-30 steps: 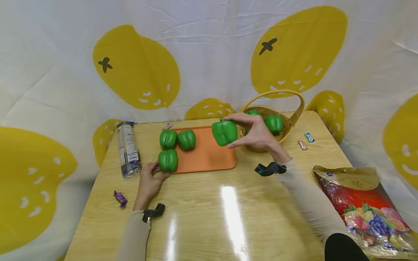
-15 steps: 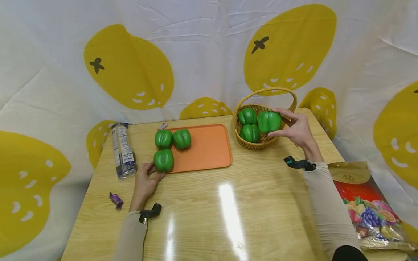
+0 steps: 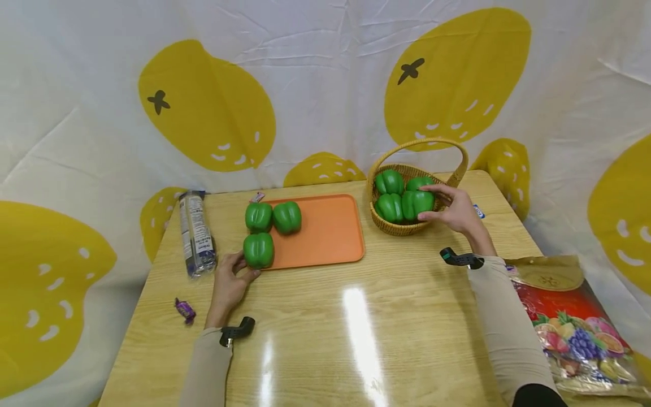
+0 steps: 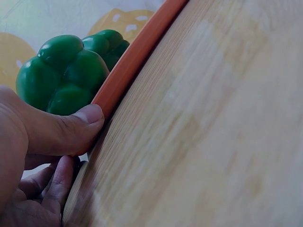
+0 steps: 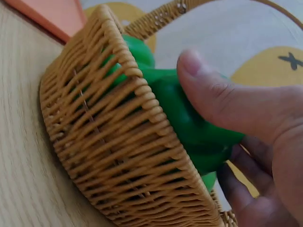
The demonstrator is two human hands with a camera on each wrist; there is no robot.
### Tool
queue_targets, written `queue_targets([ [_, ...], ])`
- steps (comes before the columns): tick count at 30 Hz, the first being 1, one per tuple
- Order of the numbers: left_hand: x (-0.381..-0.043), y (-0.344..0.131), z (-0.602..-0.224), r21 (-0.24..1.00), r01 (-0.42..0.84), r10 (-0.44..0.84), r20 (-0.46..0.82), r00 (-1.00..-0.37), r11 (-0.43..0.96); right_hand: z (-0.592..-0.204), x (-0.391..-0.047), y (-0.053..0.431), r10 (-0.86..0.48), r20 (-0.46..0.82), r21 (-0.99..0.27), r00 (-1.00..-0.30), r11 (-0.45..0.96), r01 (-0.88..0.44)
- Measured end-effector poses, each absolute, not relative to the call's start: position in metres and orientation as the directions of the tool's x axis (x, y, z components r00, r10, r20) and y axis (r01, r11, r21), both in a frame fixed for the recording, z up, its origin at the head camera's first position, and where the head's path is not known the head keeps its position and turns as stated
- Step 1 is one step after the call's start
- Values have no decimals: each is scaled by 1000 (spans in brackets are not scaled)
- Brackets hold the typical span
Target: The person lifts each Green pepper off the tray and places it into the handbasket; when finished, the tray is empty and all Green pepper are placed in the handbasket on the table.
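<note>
In the head view my right hand (image 3: 455, 212) grips a green bell pepper (image 3: 418, 204) inside the wicker basket (image 3: 399, 229). The right wrist view shows its thumb across the pepper (image 5: 173, 106), just above the woven rim. Other green bell peppers (image 3: 389, 182) lie beside it in the basket. At the near left corner of an orange tray (image 3: 330, 232), my left hand (image 3: 229, 288) pinches the edge. Up close, the left thumb presses the tray rim (image 4: 125, 68) while the other fingers curl at its side. Three bell peppers (image 3: 258, 250) rest at the tray's left end.
Left of the tray lies a clear and dark plastic package (image 3: 197, 233), with a purple wrapped candy (image 3: 185, 310) nearer me. A small wrapper (image 3: 257, 197) sits behind the tray. On the right is a red and gold fruit bag (image 3: 574, 328). The basket handle (image 3: 422, 141) arches up.
My right hand has carried the bell pepper from over the tray's right end rightward, then down into the basket. The left hand stays at the tray corner.
</note>
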State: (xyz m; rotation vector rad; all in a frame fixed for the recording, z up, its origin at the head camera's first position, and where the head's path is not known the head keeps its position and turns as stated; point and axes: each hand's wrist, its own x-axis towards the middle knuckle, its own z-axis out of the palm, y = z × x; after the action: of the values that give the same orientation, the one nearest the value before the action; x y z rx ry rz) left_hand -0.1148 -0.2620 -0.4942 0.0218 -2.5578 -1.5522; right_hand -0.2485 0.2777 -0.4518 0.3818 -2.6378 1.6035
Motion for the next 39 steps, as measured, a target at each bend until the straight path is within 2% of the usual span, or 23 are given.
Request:
queue_targets([
  [12,-115,-261,-494,880,59,-100,119,-988,471,-449,-253,285,-252,117,-851,-961,474,-228],
  [16,-115,-261,-494,884,62,-98,120,-988,463,-440,-247,283,-264,141,-825,-954,501,-261],
  [18,-115,-261,-495,886,66,-97,123,-988,459,-430,-240,280,-271,181,-834,-945,467,-294],
  [21,-115,-261,-495,887,74,-94,130,-987,456,-409,-230,269,-293,316,-892,-902,232,-388],
  [24,-114,-262,-494,884,85,-93,143,-985,459,-388,-227,251,-339,513,-858,-789,-186,-478],
  [27,-112,-263,-494,882,90,-101,153,-983,462,-375,-231,217,-387,663,-730,-641,-526,-437],
  [29,-112,-263,-494,882,83,-111,151,-982,463,-373,-233,186,-410,709,-675,-573,-629,-385],
  [31,-112,-264,-493,883,72,-118,142,-983,464,-378,-233,149,-440,712,-673,-547,-648,-355],
  [33,-113,-264,-494,884,63,-116,131,-984,463,-392,-232,109,-487,678,-714,-551,-616,-334],
  [39,-115,-262,-497,890,67,-100,125,-987,451,-456,-225,9,-627,481,-876,-613,-377,-301],
])
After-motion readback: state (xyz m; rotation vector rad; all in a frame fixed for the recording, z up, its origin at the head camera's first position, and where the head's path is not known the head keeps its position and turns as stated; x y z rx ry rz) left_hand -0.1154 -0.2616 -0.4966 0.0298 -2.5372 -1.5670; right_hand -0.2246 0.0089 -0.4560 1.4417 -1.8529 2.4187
